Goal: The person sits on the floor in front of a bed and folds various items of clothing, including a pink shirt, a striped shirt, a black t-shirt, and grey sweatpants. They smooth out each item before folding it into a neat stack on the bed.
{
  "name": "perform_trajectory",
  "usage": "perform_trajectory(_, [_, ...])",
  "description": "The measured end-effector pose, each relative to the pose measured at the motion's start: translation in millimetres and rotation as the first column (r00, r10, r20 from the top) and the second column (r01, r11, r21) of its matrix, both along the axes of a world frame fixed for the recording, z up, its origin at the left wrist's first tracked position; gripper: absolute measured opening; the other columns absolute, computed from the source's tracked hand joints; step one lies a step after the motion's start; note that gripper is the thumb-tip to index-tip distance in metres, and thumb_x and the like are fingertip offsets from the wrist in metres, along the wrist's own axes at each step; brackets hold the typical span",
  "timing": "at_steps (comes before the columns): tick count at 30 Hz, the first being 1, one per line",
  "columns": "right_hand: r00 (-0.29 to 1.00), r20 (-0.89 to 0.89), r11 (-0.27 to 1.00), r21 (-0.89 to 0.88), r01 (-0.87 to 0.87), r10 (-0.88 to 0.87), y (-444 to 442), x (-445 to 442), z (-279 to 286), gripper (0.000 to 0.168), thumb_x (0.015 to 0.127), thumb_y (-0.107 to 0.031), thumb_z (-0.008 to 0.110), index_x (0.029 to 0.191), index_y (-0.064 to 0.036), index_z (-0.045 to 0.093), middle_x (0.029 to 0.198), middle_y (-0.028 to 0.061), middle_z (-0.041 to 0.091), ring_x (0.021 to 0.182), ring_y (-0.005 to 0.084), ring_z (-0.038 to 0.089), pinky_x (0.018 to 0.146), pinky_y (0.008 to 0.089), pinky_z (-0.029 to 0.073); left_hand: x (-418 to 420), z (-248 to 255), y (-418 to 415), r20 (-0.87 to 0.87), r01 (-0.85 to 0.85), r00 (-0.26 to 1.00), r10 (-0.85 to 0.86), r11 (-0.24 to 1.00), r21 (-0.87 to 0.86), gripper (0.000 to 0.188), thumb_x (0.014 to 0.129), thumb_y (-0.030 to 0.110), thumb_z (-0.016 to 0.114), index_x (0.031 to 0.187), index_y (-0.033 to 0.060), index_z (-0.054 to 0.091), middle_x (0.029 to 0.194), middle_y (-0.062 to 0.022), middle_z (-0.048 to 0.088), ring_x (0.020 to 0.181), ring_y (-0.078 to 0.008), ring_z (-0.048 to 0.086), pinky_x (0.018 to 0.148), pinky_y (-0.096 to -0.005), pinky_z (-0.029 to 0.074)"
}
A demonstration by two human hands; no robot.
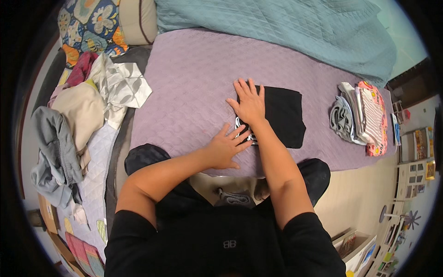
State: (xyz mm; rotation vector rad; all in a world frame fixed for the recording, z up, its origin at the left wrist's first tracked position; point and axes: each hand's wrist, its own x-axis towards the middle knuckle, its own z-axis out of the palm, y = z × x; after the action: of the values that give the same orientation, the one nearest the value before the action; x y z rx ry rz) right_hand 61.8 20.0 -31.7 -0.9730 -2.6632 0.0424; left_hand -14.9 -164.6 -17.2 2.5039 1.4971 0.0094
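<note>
A folded black garment (284, 116) with a white print near its left edge lies flat on the mauve quilted bedspread (187, 86). My right hand (250, 104), palm down and fingers spread, rests on the cloth's upper left part. Lower down, my left hand (228, 147) is also spread, its fingertips on the printed corner. My right wrist and forearm pass over part of the garment and hide some of the print. Neither hand grips anything.
On the bed's right end sits a stack of folded clothes (367, 117). Loose clothes (76, 114) lie heaped at the left, below a floral cushion (93, 27) and a beige pillow (136, 22). A teal quilted cover (277, 24) spans the far side. White cabinets (412, 180) stand beyond the floor.
</note>
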Motion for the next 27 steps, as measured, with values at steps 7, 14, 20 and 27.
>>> perform_trajectory(7, [0.987,-0.162,1.0,0.018,-0.011,0.014,-5.8,11.5,-1.7,0.081,0.096,-0.057,0.057,0.158,-0.01,0.035,0.167,0.0158,0.025,0.155,0.0347,0.019,0.123,0.0604,0.011,1.1,-1.3,1.7,-0.044,-0.005,0.999,0.005,1.0,0.009,0.093,0.088,0.061,0.065,0.161,0.0148,0.031,0.168,-0.0164,0.021,0.157,-0.0351,0.012,0.121,-0.0644,0.011])
perform_trajectory(14, [0.969,-0.107,0.973,0.046,0.227,-0.221,-49.7,101.7,-9.4,0.082,0.089,-0.053,0.065,0.152,-0.007,0.044,0.162,0.0151,0.035,0.152,0.0343,0.028,0.12,0.062,0.015,0.8,-0.3,-2.6,-0.093,-0.01,0.996,0.012,1.0,0.024,0.092,0.089,0.059,0.066,0.162,0.0168,0.028,0.169,-0.0148,0.021,0.157,-0.0321,0.013,0.122,-0.0623,0.013])
perform_trajectory(20, [0.915,-0.137,0.912,0.113,0.395,-0.379,-34.9,161.9,-19.8,0.079,0.09,-0.051,0.065,0.15,-0.003,0.046,0.16,0.0161,0.039,0.15,0.0339,0.031,0.121,0.0586,0.017,2.9,5.0,-2.6,-0.033,-0.001,0.999,0.001,1.0,0.007,0.09,0.088,0.05,0.071,0.16,0.014,0.031,0.167,-0.0174,0.023,0.157,-0.0345,0.014,0.121,-0.0631,0.014])
perform_trajectory(27, [0.923,-0.273,0.96,-0.148,0.238,-0.271,-80.0,78.0,27.5,0.062,0.082,-0.037,0.077,0.126,0.004,0.063,0.109,0.0157,0.063,0.104,0.0371,0.062,0.084,0.0451,0.054,-23.7,18.9,-0.4,0.514,-0.293,0.824,0.238,0.956,0.027,0.033,0.089,0.031,0.07,0.11,0.0056,0.072,0.117,-0.0167,0.069,0.109,-0.0346,0.064,0.091,-0.0453,0.051])
